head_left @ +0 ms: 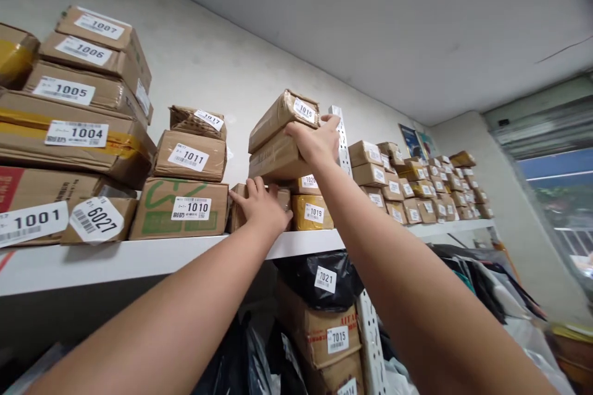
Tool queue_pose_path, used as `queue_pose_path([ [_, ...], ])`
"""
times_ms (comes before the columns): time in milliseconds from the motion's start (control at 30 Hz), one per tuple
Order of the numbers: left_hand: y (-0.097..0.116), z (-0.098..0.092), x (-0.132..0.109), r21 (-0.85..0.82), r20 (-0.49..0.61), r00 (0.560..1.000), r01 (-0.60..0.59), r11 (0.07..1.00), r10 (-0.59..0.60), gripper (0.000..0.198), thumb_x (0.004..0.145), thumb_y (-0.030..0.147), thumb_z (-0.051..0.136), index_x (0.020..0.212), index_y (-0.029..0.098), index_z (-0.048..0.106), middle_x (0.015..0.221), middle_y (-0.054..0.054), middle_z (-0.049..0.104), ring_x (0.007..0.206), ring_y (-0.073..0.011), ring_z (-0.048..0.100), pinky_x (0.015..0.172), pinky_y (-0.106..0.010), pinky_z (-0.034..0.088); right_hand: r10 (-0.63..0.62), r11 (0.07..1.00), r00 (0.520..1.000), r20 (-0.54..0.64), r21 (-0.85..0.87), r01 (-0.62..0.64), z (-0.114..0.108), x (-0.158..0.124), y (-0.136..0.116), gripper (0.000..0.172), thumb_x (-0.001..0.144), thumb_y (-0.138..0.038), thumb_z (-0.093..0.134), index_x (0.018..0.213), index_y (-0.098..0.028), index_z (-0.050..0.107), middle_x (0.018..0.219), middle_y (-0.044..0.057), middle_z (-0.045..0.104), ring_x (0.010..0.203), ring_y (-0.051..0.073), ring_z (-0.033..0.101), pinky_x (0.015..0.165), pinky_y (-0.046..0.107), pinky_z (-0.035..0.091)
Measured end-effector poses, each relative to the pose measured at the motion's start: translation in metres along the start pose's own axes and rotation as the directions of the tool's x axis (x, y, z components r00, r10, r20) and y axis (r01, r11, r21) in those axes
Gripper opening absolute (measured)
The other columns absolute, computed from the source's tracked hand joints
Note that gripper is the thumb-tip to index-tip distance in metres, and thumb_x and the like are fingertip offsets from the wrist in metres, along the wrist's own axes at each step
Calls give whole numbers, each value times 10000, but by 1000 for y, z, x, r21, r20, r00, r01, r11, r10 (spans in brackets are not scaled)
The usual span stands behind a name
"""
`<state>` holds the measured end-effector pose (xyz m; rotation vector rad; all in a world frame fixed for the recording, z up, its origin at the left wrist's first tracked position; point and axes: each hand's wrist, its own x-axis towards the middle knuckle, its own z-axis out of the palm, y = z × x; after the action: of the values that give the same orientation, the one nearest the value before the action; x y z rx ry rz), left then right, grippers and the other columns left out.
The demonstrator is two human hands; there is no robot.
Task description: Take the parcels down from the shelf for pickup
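On a high white shelf point(139, 259) stand many taped cardboard parcels with numbered labels. My right hand point(317, 139) grips the front corner of two stacked flat parcels, the upper one labelled 1015 point(282, 112), and they sit tilted. My left hand point(262, 203) lies fingers spread on a small brown parcel point(237, 213) at the bottom of the same pile, beside the yellow parcel labelled 1019 point(312, 211). To the left stands the green-printed box 1010 point(180, 210), with 1011 point(191, 157) and 1017 point(199, 120) on top.
A tall stack with labels 1004 to 1007 point(78, 92) fills the shelf's left end. A perforated white upright point(343, 142) divides the shelf; more small parcels point(417, 188) run right. Below are a black bag labelled 7021 point(319, 278) and box 7015 point(324, 336). The ceiling is close overhead.
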<state>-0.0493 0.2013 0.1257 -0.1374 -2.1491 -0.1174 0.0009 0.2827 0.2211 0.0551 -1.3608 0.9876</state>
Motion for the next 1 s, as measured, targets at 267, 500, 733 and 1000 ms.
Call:
queue_pose_path([
  [267,12,13,16,-21,-27,987,161,987,-161,906,667,693,519,1418,205,383,1464,-179,322,1372,-366,182,1106,-693,93,16,1000,999,-49,5,-16,-27,8,-10,734,495,-501,691,1111,-242,388,1096,104,574,1053,318,542,905,481,437],
  [500,14,12,9,-32,-16,985,169,985,-170,957,598,641,603,1415,202,366,1440,-170,352,1372,-367,199,1108,-683,112,46,999,997,-66,18,-45,-35,5,-15,742,502,-496,697,1126,-224,403,1119,117,579,1086,315,543,928,470,432],
  [733,15,12,3,-90,-135,986,82,992,-94,760,701,567,500,1315,119,473,1368,-239,414,1298,-405,304,1045,-759,141,66,997,997,-45,54,-64,-53,-1,-12,731,509,-466,709,1126,-236,392,1090,102,573,1061,315,548,913,485,429],
  [1000,13,15,11,-113,-241,952,163,980,-186,863,587,598,678,1269,102,493,1299,-227,451,1208,-367,384,1029,-678,297,51,993,998,-39,106,-46,-60,-3,0,670,519,-479,694,1071,-252,390,1102,95,571,1054,301,543,904,472,431],
])
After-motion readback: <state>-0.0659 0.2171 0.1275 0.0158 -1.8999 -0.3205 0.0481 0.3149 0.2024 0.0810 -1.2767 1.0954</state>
